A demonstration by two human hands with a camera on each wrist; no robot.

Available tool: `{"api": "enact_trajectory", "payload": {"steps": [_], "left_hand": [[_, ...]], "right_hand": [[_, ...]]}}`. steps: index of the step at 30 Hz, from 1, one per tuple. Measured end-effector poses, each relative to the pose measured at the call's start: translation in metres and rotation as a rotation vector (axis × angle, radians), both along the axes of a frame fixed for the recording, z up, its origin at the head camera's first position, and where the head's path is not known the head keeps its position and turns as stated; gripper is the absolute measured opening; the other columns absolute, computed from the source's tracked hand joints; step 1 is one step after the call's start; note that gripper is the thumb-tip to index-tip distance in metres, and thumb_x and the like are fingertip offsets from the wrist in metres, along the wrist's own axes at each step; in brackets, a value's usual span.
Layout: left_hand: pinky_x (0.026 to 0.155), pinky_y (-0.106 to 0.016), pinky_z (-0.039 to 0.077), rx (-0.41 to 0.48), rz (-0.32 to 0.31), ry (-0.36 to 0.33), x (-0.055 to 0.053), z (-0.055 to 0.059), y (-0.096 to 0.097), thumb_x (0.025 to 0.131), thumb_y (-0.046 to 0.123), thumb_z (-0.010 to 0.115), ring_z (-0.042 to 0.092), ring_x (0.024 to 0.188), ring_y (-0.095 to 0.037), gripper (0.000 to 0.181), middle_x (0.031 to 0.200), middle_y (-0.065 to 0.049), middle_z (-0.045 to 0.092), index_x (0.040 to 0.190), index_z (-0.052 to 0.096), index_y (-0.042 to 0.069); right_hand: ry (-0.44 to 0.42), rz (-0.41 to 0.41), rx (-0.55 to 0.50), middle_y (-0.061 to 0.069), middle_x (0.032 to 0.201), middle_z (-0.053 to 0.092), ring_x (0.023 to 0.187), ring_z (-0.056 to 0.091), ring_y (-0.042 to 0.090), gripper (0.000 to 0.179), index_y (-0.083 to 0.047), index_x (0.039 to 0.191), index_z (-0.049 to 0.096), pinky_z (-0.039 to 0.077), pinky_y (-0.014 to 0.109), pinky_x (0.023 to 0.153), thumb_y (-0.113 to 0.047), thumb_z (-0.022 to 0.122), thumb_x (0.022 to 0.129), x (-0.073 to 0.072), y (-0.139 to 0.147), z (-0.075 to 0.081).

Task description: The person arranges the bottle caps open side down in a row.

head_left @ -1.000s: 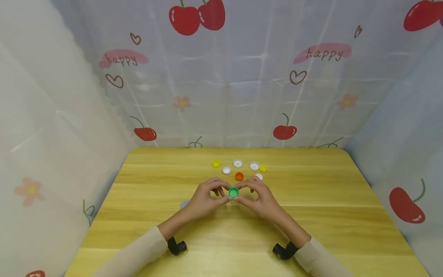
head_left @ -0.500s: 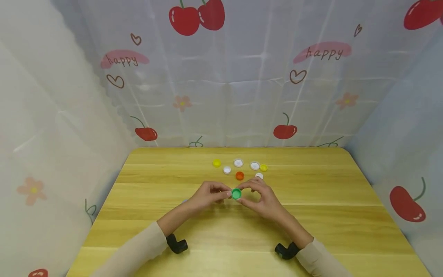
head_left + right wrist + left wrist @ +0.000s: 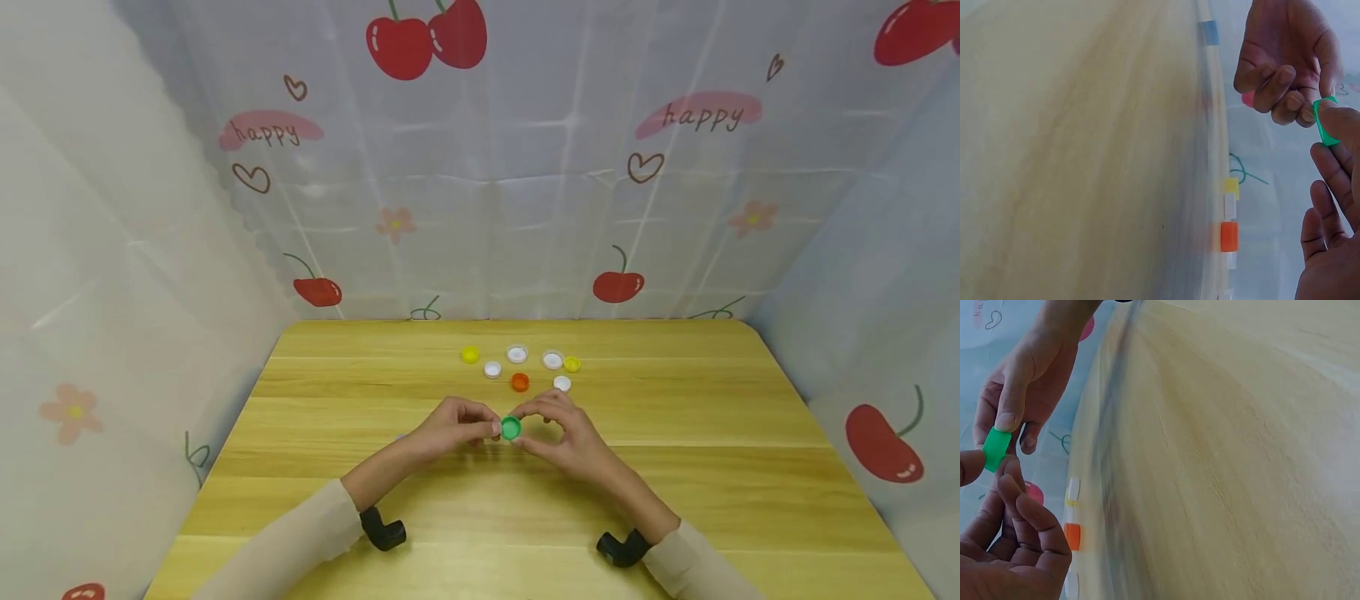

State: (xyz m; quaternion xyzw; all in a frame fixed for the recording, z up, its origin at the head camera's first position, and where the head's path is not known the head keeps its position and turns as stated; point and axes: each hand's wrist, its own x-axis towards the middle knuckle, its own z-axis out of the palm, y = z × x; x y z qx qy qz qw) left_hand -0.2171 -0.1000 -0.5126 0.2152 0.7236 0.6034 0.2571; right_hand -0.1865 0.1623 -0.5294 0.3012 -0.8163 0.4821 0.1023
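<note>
A small round green bottle cap point(image 3: 511, 428) is held up over the table, its hollow side facing the head camera. My left hand point(image 3: 453, 431) pinches its left edge between thumb and fingertips. On the opposite edge, my right hand point(image 3: 566, 435) grips it with thumb and index finger. In the left wrist view the green cap point(image 3: 997, 449) appears edge-on between both hands. The right wrist view shows the remaining fingers of both hands loosely curled around the green cap point(image 3: 1327, 122). A blue cap point(image 3: 1210, 32) lies on the table, mostly hidden behind my left wrist in the head view.
Beyond the hands, several caps lie on the wooden table point(image 3: 675, 400): an orange cap point(image 3: 520, 382), yellow caps point(image 3: 470, 355), and white caps point(image 3: 492, 370), one of them just past my right fingers. A printed curtain point(image 3: 487, 183) encloses the table's back and sides.
Both hands have lowered slightly toward me with the green cap. My left thumb and fingers have shifted from spread around the cap to a closer pinch at its left edge.
</note>
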Motion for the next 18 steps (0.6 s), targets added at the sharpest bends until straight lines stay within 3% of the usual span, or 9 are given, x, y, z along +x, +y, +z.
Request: {"api": "enact_trajectory", "payload": {"steps": [3,5,8,11,14,18], "left_hand": [[0.08,-0.032,0.057,-0.001,0.019,0.07,0.001,0.0,-0.002,0.105,0.021,0.068,0.062,0.088,-0.02,0.024,0.106,-0.017,0.075,0.112,0.078,0.001],[0.079,-0.03,0.056,-0.031,0.046,0.162,0.0,-0.001,-0.003,0.105,0.023,0.069,0.063,0.088,-0.016,0.02,0.106,-0.012,0.076,0.112,0.079,0.008],[0.075,-0.025,0.055,-0.141,0.079,0.404,-0.001,0.0,-0.005,0.103,0.027,0.072,0.062,0.086,-0.01,0.01,0.103,0.002,0.075,0.109,0.079,0.021],[0.071,-0.021,0.054,-0.242,0.089,0.687,-0.002,0.0,-0.006,0.101,0.025,0.075,0.061,0.082,-0.008,0.008,0.102,0.009,0.072,0.108,0.077,0.025],[0.066,-0.017,0.051,-0.243,0.073,0.894,-0.004,0.002,-0.007,0.1,0.019,0.076,0.06,0.078,-0.009,0.012,0.104,0.003,0.072,0.112,0.076,0.021],[0.065,-0.012,0.047,-0.21,0.028,1.13,-0.006,0.004,-0.006,0.099,0.015,0.077,0.059,0.075,-0.009,0.015,0.107,-0.001,0.072,0.114,0.074,0.015]], "right_hand": [[0.011,-0.006,0.012,-0.006,0.118,0.075,0.107,0.057,0.01,0.035,-0.025,0.123,0.077,0.05,0.037,0.084,-0.018,0.089,0.091,-0.002,-0.001,0.001],[-0.015,-0.01,0.007,-0.002,0.121,0.074,0.107,0.06,0.012,0.037,-0.023,0.127,0.075,0.052,0.034,0.085,-0.019,0.087,0.093,-0.003,-0.002,0.003],[-0.121,-0.002,-0.017,0.004,0.125,0.072,0.106,0.065,0.016,0.035,-0.019,0.131,0.072,0.056,0.031,0.085,-0.021,0.082,0.098,-0.004,-0.001,0.006],[-0.263,0.026,-0.024,0.01,0.13,0.068,0.106,0.068,0.024,0.029,-0.018,0.133,0.069,0.058,0.031,0.087,-0.023,0.072,0.105,-0.006,0.001,0.008],[-0.382,0.083,-0.025,0.015,0.13,0.065,0.102,0.067,0.034,0.024,-0.017,0.134,0.067,0.059,0.034,0.084,-0.023,0.061,0.112,-0.007,0.003,0.01],[-0.492,0.204,-0.068,0.028,0.122,0.063,0.099,0.063,0.043,0.029,-0.006,0.129,0.066,0.059,0.041,0.084,-0.022,0.045,0.118,-0.011,0.004,0.011]]}}
